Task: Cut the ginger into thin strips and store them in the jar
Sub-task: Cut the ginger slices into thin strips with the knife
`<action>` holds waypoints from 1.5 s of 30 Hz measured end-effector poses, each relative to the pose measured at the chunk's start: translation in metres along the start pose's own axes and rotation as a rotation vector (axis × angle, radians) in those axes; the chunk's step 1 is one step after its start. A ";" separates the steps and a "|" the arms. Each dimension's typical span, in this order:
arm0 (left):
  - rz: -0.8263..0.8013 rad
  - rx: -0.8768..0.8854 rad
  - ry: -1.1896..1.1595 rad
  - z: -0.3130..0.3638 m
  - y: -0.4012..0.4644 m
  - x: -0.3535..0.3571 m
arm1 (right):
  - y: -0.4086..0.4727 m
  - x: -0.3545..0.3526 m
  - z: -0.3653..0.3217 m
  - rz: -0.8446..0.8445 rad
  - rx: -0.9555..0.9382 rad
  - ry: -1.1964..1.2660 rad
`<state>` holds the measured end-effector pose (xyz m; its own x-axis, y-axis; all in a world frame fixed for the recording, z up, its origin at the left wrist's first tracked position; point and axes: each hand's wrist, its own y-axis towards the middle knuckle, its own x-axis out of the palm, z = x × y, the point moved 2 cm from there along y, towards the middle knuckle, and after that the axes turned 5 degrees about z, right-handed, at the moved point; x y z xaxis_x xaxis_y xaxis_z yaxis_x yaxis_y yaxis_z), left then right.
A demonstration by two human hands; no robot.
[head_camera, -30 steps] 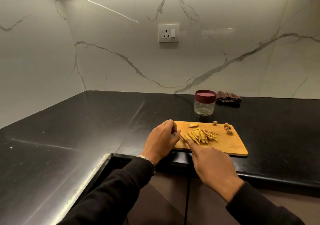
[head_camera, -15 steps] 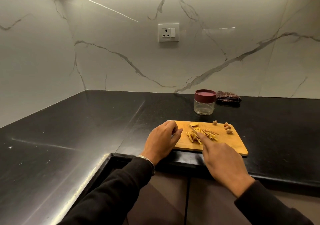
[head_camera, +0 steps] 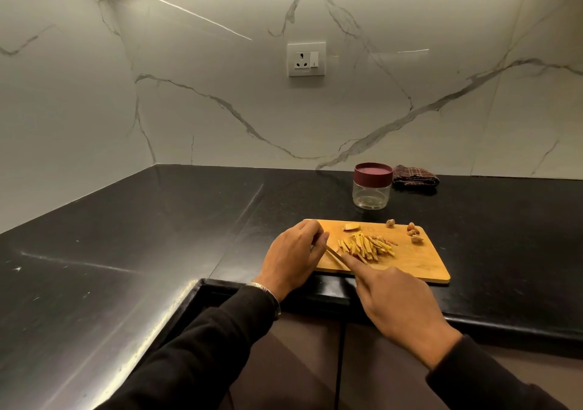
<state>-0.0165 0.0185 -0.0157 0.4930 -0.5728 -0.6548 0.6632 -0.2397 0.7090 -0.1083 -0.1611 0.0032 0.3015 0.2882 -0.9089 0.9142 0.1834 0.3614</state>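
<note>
From the head view, the ginger strips (head_camera: 367, 247) lay heaped on the cutting board (head_camera: 410, 259), the lidded jar (head_camera: 372, 187) behind on the desk (head_camera: 157, 236). The right hand (head_camera: 399, 302) gripped a knife (head_camera: 335, 256); the left hand (head_camera: 295, 256) rested curled, its hold unclear. Sweeping strips together with the flat blade would work best.

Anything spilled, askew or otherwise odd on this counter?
Nothing stands out. The ginger strips lie in one pile on the cutting board, a few trimmed bits sit at its far corner, and none has fallen onto the counter. The jar stands upright with its lid on.
</note>
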 end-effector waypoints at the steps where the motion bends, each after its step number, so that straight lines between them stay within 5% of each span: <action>1: -0.002 0.005 0.005 0.000 0.000 0.000 | 0.001 -0.001 0.002 -0.004 0.011 -0.018; 10: -0.025 -0.077 -0.037 -0.003 0.019 0.005 | 0.005 0.004 0.018 -0.026 0.050 0.044; 25: -0.553 -0.047 0.041 0.008 0.094 0.058 | 0.002 0.007 0.021 0.024 0.087 0.075; 33: -0.452 0.004 0.139 0.008 0.093 0.056 | 0.001 0.009 0.020 0.035 0.095 0.052; 45: -0.344 -0.400 -0.179 -0.022 0.069 0.026 | 0.000 0.009 0.018 0.038 0.089 0.053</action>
<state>0.0541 0.0043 0.0107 0.1297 -0.6467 -0.7516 0.9485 -0.1401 0.2842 -0.1008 -0.1757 -0.0092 0.3235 0.3428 -0.8820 0.9237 0.0878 0.3729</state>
